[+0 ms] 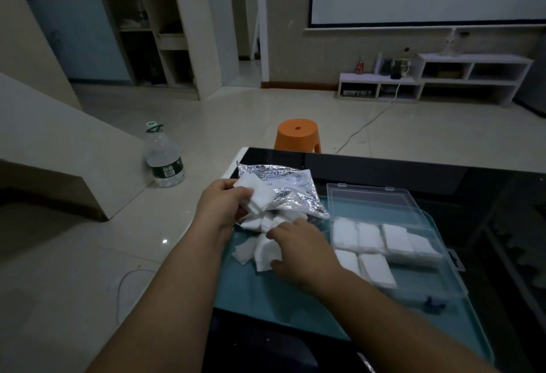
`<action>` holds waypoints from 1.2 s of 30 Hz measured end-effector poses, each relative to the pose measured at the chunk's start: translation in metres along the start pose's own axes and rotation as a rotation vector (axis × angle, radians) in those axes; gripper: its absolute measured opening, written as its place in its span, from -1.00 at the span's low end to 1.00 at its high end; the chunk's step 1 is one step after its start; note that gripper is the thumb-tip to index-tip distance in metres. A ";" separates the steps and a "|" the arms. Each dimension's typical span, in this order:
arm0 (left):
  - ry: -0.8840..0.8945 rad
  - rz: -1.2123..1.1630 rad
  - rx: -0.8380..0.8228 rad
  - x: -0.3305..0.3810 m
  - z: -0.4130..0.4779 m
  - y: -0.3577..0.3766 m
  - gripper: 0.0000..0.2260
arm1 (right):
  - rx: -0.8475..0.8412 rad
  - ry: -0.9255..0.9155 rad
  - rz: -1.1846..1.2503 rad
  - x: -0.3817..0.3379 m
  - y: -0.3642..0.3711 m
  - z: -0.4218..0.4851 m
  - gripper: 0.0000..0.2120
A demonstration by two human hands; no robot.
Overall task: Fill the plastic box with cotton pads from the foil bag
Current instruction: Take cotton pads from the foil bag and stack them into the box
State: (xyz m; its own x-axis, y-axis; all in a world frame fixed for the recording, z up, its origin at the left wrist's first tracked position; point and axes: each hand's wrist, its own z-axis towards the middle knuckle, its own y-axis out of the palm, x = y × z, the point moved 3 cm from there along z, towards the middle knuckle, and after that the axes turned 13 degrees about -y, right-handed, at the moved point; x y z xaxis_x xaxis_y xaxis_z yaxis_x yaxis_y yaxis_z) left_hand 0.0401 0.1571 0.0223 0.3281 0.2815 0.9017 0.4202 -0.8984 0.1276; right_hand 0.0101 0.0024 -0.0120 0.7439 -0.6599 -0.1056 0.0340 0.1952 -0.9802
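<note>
The clear plastic box [456,276] lies open at the right side of the table [384,171], its lid [369,198] folded back toward the far edge. Stacks of cotton pads [396,238] fill its far compartments. Left of it the foil bag [291,185] lies near the far-left corner. The left hand [220,205] grips a stack of pads [255,195] at the bag's mouth. The right hand [301,251] curls thumb and forefinger round the loose pads [260,251] on the teal mat [266,293]. An orange stool [298,134] stands beyond the far edge.
</note>
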 end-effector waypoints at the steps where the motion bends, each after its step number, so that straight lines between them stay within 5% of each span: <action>1: -0.004 -0.009 0.001 0.000 0.001 0.000 -0.85 | -0.015 -0.044 -0.084 -0.002 0.006 0.001 -0.62; 7: -0.004 -0.009 -0.010 -0.001 0.002 -0.001 -0.88 | 0.033 -0.008 -0.239 -0.001 0.027 0.000 -0.87; 22: 0.009 0.046 0.021 -0.001 0.000 -0.001 -0.86 | 0.174 0.090 -0.122 0.007 -0.001 -0.008 -0.85; 27: 0.053 0.110 0.064 -0.002 -0.002 0.004 -0.82 | 0.326 0.264 0.145 0.021 -0.028 -0.022 -0.81; 32: 0.088 0.232 -0.003 -0.011 -0.009 0.027 -0.74 | 0.506 0.586 0.685 0.058 -0.044 -0.041 -0.80; 36: 0.122 0.337 -0.033 -0.019 -0.019 0.047 -0.73 | 0.561 0.669 1.163 0.079 -0.050 -0.053 -0.73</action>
State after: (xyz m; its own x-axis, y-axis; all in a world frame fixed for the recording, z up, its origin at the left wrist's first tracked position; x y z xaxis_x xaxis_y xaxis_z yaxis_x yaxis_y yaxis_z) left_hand 0.0372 0.1029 0.0190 0.3395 -0.0728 0.9378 0.2773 -0.9450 -0.1738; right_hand 0.0321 -0.0978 0.0203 0.0936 -0.1115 -0.9894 0.0087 0.9938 -0.1111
